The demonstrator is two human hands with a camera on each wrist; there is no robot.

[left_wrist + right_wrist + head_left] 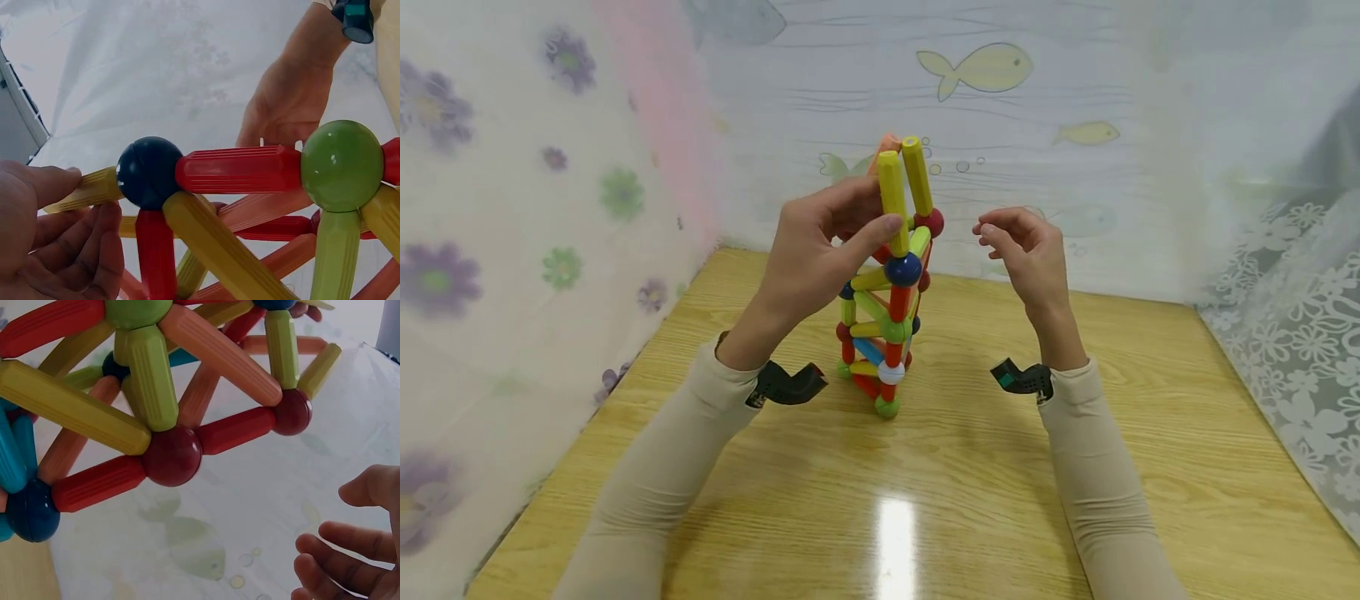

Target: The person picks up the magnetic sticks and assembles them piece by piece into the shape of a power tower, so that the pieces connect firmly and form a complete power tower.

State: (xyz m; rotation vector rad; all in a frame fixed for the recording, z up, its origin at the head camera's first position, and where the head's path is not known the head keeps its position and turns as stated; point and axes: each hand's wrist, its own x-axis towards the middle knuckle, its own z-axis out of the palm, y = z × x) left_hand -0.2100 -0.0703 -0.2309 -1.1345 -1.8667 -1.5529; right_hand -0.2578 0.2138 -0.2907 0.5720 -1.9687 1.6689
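Observation:
A tall tower of magnetic rods and balls stands upright on the table. My left hand is at its top and pinches a yellow rod between thumb and fingers. That rod rises from a dark blue ball, which it touches in the left wrist view. Behind it, a second yellow rod sticks up from a dark red ball, and an orange rod shows beside it. To the right of the tower, my right hand hovers apart from it, fingers loosely bent, holding nothing.
The wood-grain tabletop carries the tower toward its back. A pale curtain with fish drawings hangs behind, a flowered sheet on the left, and white lace cloth on the right.

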